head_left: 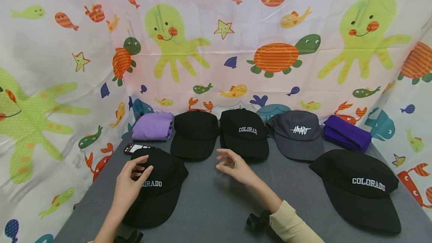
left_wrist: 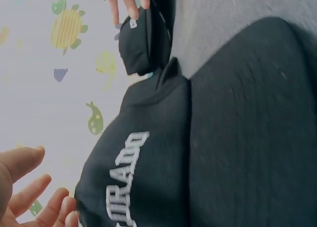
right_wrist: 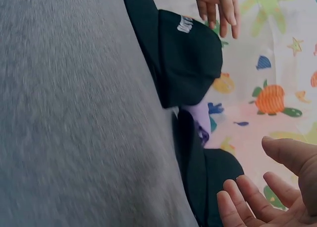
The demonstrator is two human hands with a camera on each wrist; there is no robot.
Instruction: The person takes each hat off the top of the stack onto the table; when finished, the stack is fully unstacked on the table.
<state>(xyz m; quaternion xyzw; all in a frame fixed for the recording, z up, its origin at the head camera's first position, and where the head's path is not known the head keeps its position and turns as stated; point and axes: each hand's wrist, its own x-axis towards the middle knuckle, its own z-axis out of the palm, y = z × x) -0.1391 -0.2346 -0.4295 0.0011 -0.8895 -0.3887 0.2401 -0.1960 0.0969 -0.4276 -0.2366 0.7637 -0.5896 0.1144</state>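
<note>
A black baseball cap (head_left: pixel 158 203) with white COLORADO lettering lies at the front left of the table, brim toward me. My left hand (head_left: pixel 129 181) hovers over its left side with relaxed fingers and nothing held; in the left wrist view the fingertips (left_wrist: pixel 69 204) show close beside the crown. Over the middle of the table my right hand (head_left: pixel 237 168) hangs with loosely bent, unoccupied fingers. Behind it stand a plain black cap (head_left: pixel 194 134) and another black COLORADO cap (head_left: pixel 243 132). The right wrist view shows that hand (right_wrist: pixel 277 197) overlapping a dark cap (right_wrist: pixel 223 170).
At the back right sits a dark grey cap (head_left: pixel 297 138) lettered HEART. One more COLORADO cap (head_left: pixel 361 194) lies front right. A lavender folded cloth (head_left: pixel 153 126) and a purple one (head_left: pixel 347 133) flank the back row. A remote control (head_left: pixel 133 147) lies behind the left cap. Sea-animal curtains (head_left: pixel 216 63) enclose the table.
</note>
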